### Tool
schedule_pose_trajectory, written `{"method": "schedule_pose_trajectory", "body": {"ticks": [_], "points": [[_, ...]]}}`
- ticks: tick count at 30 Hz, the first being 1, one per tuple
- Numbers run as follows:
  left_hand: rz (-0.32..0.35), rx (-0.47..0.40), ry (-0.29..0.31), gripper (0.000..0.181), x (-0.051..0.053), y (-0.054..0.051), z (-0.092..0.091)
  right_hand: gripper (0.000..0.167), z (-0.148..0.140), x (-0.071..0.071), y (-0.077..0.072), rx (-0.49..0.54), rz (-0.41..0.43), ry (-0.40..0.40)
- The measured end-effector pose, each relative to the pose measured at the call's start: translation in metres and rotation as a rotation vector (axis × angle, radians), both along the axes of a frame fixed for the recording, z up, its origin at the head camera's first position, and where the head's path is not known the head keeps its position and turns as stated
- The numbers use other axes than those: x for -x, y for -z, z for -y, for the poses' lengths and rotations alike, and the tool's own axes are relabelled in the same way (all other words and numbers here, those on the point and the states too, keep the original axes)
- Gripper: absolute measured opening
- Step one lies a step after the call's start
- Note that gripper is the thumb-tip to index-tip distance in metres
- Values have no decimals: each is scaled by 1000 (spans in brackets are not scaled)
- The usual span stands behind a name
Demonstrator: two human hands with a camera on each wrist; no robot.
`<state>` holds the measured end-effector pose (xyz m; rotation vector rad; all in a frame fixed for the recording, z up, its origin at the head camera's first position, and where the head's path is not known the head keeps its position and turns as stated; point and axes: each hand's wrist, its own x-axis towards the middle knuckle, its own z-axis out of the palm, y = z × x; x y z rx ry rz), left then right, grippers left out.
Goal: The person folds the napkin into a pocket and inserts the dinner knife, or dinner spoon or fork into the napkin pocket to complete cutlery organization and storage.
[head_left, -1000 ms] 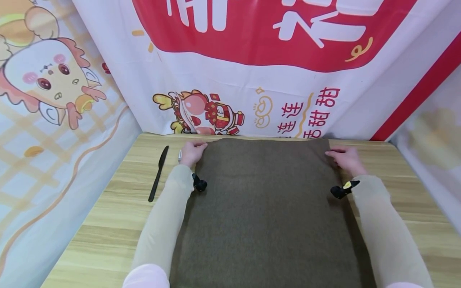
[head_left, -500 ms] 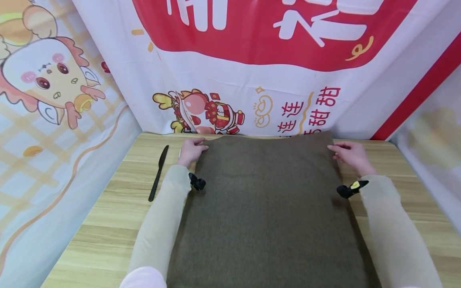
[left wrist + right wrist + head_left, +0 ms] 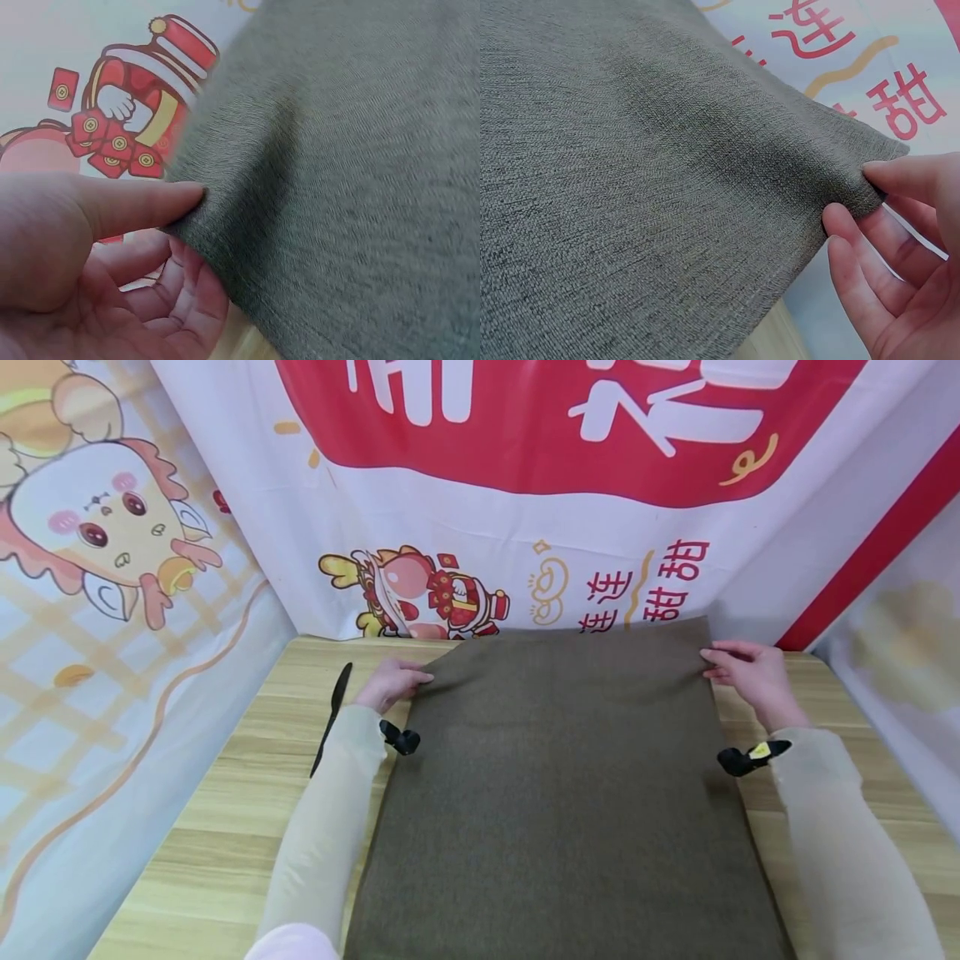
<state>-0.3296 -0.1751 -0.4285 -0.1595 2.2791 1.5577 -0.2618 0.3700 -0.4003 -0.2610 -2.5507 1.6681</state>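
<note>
A dark grey-brown cloth (image 3: 555,777) lies over the table, its far edge lifted against the wall banner. My left hand (image 3: 390,683) pinches its far left edge; in the left wrist view the thumb of the left hand (image 3: 112,255) presses on top of the cloth (image 3: 375,187), with curled fingers below. At the far right, my right hand (image 3: 753,681) pinches the side edge just below the corner. The right wrist view shows the right hand (image 3: 900,255) with thumb on top of the cloth (image 3: 667,187) and fingertips at and beneath its edge.
A black knife (image 3: 333,710) lies on the wooden table (image 3: 225,810) left of the cloth, partly behind the left sleeve. A white and red printed banner (image 3: 450,510) hangs behind the table, with patterned fabric (image 3: 112,693) along the left side.
Both hands have moved apart, the right one outward and slightly up, the left one outward and slightly nearer. The cloth's far right corner has risen higher against the banner.
</note>
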Motion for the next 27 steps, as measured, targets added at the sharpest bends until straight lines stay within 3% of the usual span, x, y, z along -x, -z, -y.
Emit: {"method": "schedule_pose_trajectory", "body": {"ticks": [3,10,18,23,27], "points": [[-10,9,-14,49,0,1,1,62,-1,-2,-1,6,2,-13],[-179,79,-124,47,1,-2,-3,66,0,-4,-5,10,-6,-19],[-391,25,-202,43,2,-18,-10,61,3,-3,-14,30,-48,23],[-499,-26,-238,36,1,-30,-14,54,4,-2,-21,107,-71,64],[-590,-48,-268,28,-2,-42,-18,44,3,0,-27,230,-105,87]]}}
